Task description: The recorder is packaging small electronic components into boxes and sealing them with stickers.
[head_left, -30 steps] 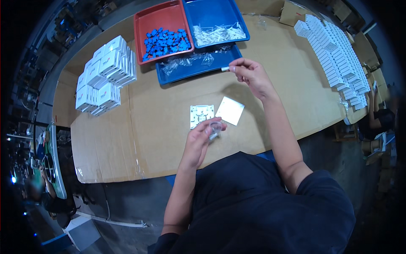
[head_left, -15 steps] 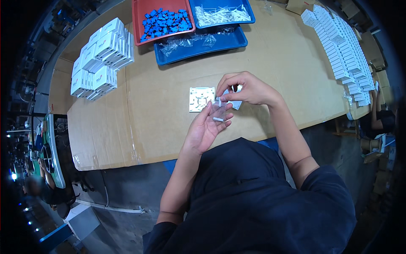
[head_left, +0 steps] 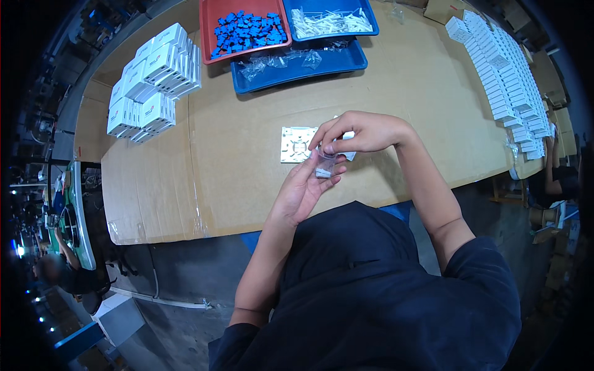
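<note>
My left hand [head_left: 302, 188] holds up a small clear plastic bag [head_left: 325, 162], with the thumb on its near side and the other fingers behind it. Small white pieces [head_left: 322, 173] lie at the bottom of the bag. Above it, my right hand [head_left: 356, 133] has its thumb and fingertips pinched together at the bag's mouth. A square white plastic plate [head_left: 297, 144] with cut-outs lies on the table just beyond my left hand. Another white part [head_left: 348, 145] is mostly covered by my right hand.
A red tray [head_left: 247, 54] of blue pieces and a blue tray [head_left: 334, 37] of white sticks stand at the back. In front is a lower blue tray [head_left: 297, 79] with clear bags. White boxes [head_left: 154, 68] are stacked left, more boxes [head_left: 495, 74] right. Other people work at both sides.
The white piece that was between my right fingertips at the bag's mouth no longer shows there. More white now shows at the bag's bottom, and my right fingers are lower over the opening.
</note>
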Demonstrator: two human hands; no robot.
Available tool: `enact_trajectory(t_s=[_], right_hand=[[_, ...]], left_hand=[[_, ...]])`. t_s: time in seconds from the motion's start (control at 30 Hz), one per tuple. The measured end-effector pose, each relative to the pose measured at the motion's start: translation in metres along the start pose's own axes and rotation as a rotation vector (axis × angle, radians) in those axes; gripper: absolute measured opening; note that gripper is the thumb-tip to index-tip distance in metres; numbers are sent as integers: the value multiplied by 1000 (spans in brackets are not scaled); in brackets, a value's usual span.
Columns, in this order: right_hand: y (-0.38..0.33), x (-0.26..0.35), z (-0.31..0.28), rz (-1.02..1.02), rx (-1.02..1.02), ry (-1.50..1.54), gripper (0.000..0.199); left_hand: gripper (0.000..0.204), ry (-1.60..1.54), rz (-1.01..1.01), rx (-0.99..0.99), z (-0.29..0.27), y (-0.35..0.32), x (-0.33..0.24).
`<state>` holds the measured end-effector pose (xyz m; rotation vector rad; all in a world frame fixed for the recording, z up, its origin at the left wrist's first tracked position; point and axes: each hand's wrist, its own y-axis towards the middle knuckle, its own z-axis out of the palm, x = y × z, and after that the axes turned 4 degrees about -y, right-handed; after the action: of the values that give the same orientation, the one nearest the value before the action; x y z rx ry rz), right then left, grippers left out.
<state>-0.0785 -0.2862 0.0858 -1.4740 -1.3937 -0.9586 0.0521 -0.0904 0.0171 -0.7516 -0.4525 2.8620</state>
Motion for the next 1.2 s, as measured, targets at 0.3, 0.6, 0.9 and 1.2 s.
enact_trajectory(t_s=[0.3,0.6,0.9,1.2], right_hand=[[1,9,12,146,80,-59,35],[1,-2,13,189,-30,110,23],[1,-3,7,148,-63,10,32],[7,-14,21,85,99,65,43]], left_hand=[[45,-68,38,21,-1,3,-2],[57,-30,99,73,3,-4,-6],[49,-145,99,42,11,-2,-11],[44,32,111,19,-11,1,1]])
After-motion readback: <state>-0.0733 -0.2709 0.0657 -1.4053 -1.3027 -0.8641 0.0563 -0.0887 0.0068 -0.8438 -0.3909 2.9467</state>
